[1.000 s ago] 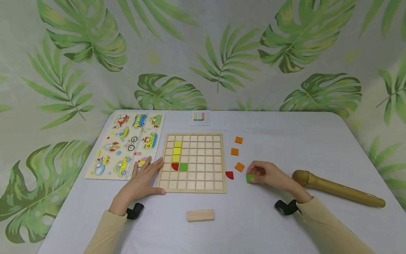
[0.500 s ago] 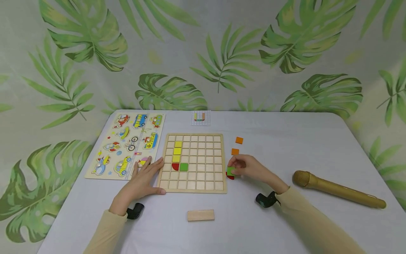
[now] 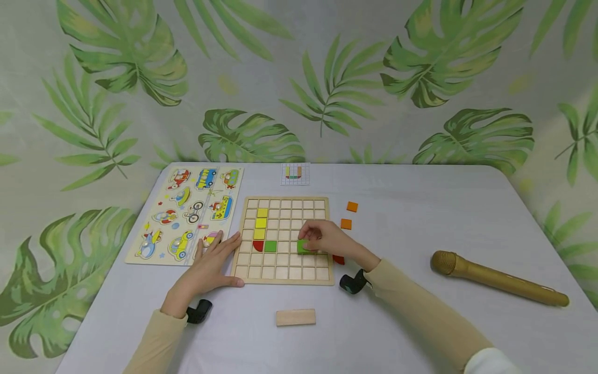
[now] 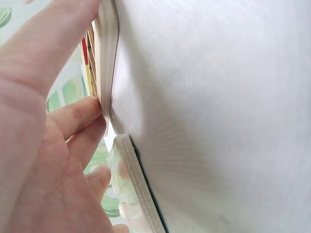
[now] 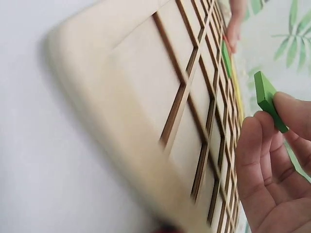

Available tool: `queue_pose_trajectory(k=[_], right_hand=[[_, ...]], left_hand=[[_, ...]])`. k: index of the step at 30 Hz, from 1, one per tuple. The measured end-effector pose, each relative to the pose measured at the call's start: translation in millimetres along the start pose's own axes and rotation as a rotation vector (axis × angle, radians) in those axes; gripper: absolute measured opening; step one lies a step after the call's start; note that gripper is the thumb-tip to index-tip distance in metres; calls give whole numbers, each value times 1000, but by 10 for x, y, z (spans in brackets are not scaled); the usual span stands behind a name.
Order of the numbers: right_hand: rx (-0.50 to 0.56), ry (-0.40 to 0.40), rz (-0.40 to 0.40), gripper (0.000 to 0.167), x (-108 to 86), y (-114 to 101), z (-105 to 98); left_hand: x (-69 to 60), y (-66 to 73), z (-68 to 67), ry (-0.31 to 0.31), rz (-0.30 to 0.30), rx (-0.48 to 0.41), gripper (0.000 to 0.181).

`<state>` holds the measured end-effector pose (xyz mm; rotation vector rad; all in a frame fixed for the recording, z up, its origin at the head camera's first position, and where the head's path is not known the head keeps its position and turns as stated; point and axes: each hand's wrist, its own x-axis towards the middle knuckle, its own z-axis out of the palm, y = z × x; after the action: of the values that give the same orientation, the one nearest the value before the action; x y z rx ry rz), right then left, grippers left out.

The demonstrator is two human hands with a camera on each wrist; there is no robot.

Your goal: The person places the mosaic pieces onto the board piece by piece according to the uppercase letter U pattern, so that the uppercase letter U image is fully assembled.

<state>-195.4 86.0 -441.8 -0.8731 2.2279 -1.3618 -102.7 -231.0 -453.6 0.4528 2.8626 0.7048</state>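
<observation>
A wooden grid board point(image 3: 282, 284) lies mid-table. On it sit yellow square tiles point(image 3: 260, 223) in a column, a red quarter-circle tile point(image 3: 258, 245) below them and a green square tile point(image 3: 270, 246) beside the red one. Between thumb and fingers, my right hand point(image 3: 324, 238) pinches another green square tile point(image 5: 268, 99) above the board's right half; the right wrist view shows it tilted, clear of the cells. My left hand point(image 3: 210, 266) touches the board's left edge with straight, spread fingers, its thumb at the near-left corner.
Orange square tiles point(image 3: 352, 206) and a partly covered red quarter-circle tile point(image 3: 339, 260) lie right of the board. A picture puzzle point(image 3: 161, 249) is at left, a pattern card point(image 3: 295, 181) behind, a wooden block point(image 3: 296, 317) in front, a gold microphone point(image 3: 500, 279) far right.
Pinching the green tile, my right hand has travelled left from the table beside the orange tiles to over the board. One orange tile is now hidden behind it. My left hand stays put.
</observation>
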Motion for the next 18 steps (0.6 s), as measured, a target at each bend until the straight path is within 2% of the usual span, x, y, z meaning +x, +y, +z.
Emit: queue_pose_trajectory(k=[9,13,18], right_hand=[[-96,4,-20,13,270,-108,222],[-127,0,-30,13,326,-125,275],[-218,-12,-36,12,358,-145,334]], left_hand=[[4,-2,3,-7,-6,-1,104],[8,1,4,-10,-8,-4,104],[7,-5,7,-2,-2,-1,105]])
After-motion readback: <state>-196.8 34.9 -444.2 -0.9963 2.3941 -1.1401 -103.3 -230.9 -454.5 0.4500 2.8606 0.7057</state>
